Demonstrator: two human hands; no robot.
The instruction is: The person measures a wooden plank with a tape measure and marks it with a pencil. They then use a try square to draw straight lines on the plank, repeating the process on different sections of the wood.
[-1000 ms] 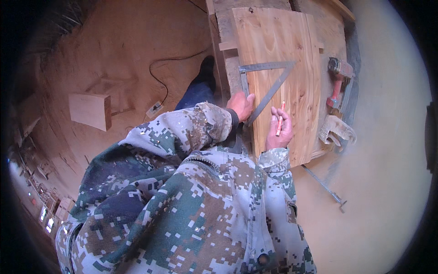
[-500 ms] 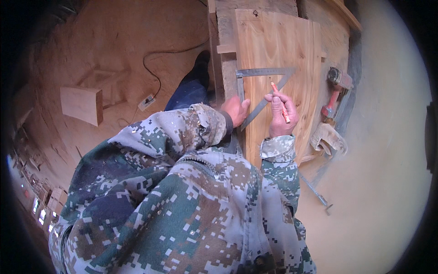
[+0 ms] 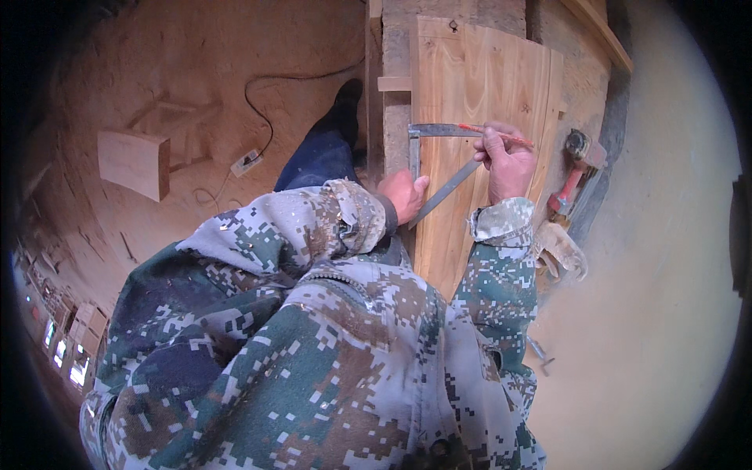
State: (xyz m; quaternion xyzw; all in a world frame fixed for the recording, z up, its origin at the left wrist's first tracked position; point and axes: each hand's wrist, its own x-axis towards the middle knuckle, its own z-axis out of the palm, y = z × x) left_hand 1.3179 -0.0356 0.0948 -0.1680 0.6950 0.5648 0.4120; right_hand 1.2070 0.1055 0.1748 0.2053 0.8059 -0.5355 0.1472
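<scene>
Right hand (image 3: 509, 164) pinches a thin red pencil (image 3: 471, 128), pointing left along the top of the grey metal triangle ruler (image 3: 446, 190); left hand (image 3: 401, 193) holds the ruler's left side

Soft, diffuse light is falling across the wooden panel (image 3: 470, 86), leaving its grain readable. Off to the right, the floor (image 3: 666, 235) is washing out into a pale, milky haze, while on the left it is sinking into dim reddish brown. Down in the lower left, small white patches of light (image 3: 80, 365) are glaring, and the clutter (image 3: 47, 290) around them is smearing beyond recognition. The panel's outer edges are bowing, and black is swallowing the corners.
</scene>
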